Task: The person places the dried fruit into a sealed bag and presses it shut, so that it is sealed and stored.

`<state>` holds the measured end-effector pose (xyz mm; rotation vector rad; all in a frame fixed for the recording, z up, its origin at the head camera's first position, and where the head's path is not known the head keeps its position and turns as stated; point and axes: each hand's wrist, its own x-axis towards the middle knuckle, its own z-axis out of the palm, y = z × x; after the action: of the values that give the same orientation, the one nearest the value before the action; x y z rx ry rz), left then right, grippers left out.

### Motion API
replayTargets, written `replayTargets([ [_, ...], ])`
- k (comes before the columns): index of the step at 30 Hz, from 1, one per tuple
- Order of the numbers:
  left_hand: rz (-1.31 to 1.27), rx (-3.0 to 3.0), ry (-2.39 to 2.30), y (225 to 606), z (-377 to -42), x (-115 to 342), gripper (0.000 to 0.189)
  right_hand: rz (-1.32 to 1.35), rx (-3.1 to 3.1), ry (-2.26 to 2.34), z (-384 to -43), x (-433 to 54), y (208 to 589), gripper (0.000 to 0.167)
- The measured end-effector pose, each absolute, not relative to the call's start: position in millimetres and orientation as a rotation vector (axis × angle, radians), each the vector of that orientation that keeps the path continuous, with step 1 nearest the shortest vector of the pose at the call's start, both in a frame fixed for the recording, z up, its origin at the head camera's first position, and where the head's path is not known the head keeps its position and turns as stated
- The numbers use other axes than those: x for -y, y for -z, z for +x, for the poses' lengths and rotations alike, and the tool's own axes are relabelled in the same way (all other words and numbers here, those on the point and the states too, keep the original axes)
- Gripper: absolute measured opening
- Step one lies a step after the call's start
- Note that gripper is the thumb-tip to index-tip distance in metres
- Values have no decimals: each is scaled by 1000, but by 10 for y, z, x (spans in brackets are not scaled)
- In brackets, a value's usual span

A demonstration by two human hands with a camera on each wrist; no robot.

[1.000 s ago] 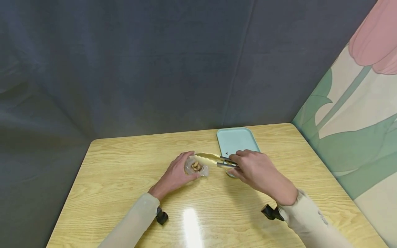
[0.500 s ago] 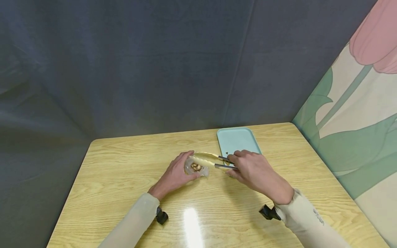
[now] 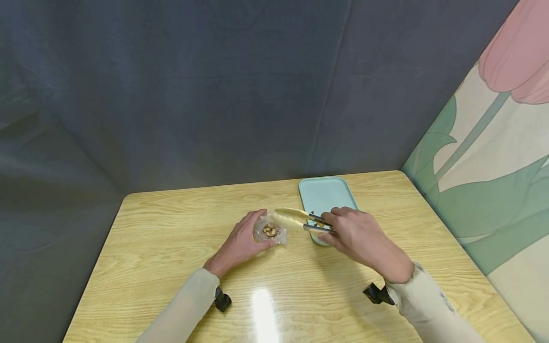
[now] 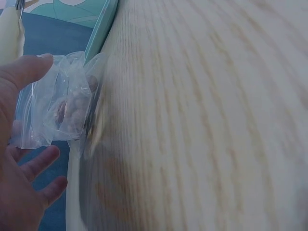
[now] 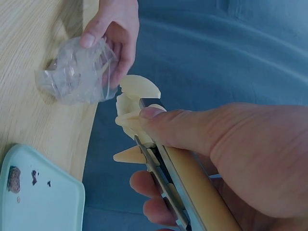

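Observation:
In the head view my left hand (image 3: 242,243) holds a clear plastic bag (image 3: 281,237) upright on the table, thumb and fingers round its mouth. Several small brown pieces (image 3: 269,231), nut-like in look, lie at the bottom of the bag. The left wrist view shows the bag (image 4: 72,103) from the side, with the thumb pressed at its rim. My right hand (image 3: 362,240) grips tongs (image 3: 306,225) with metal arms and cream-coloured scalloped heads. Those heads (image 5: 137,103) are parted, near the bag's mouth, and no piece shows between them.
A light blue tray (image 3: 328,190) lies behind and below the right hand, partly hidden by it. On it are a brown lump (image 5: 14,179) and dark crumbs (image 5: 34,177). A dark curtain (image 3: 214,95) hangs behind the wooden table (image 3: 171,267); a flower-patterned wall stands at right.
The tongs and right hand have shifted slightly right, away from the bag's mouth, after a small move left. The left hand and bag have stayed nearly still.

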<state>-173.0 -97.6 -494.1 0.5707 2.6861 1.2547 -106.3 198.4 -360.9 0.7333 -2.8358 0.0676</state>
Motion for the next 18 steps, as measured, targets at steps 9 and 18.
replayTargets([
  [9, 603, -2676, -1285, 4946, -1741, 988, 92, 661, 2852, -64, -1025, -2136, 3610, 30],
  [18, 583, -2678, -1285, 4959, -1732, 998, 91, 603, 2878, -76, -996, -2316, 3625, 28],
])
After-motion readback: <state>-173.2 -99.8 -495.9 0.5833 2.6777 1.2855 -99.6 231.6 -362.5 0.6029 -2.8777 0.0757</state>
